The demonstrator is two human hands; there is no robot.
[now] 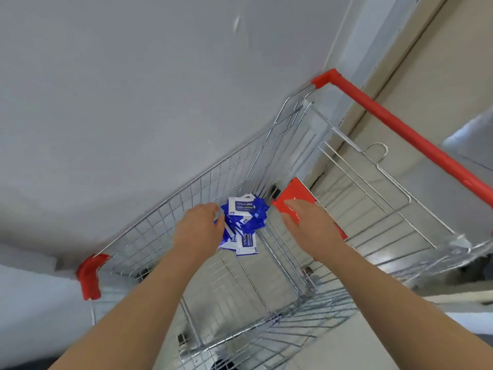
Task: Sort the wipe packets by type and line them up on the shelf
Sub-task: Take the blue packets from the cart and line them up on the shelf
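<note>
- The wipe packets (244,222) are lying in a loose heap on the wire floor of the shopping cart (186,182), in the corner below the red flap (296,193). The heap is sitting at 2 o'clock from the left hand (198,231) and at 9 o'clock from the right hand (306,225).
- The left hand is resting against the heap's 9 o'clock edge with its fingers bending downward. The fingertips are hidden, so it cannot be told whether they are pinching a packet.
- The right hand is hovering over the red flap, fingers straight and apart, holding nothing.
- Step in hand, as judged: gathering packets out of the cart.
- The packets are overlapping at odd angles. Taking a few at a time, printed faces up, is advisable, so that types can be read before shelving.
- The thin sachets are probably slippery. Pinching across the flat faces should be holding better than scooping.
- Appearance: flat, glossy sachets, blue with white label panels, some showing mostly white. The print is too blurred to read, so types cannot be told apart here.
- No shelf is showing.
</note>
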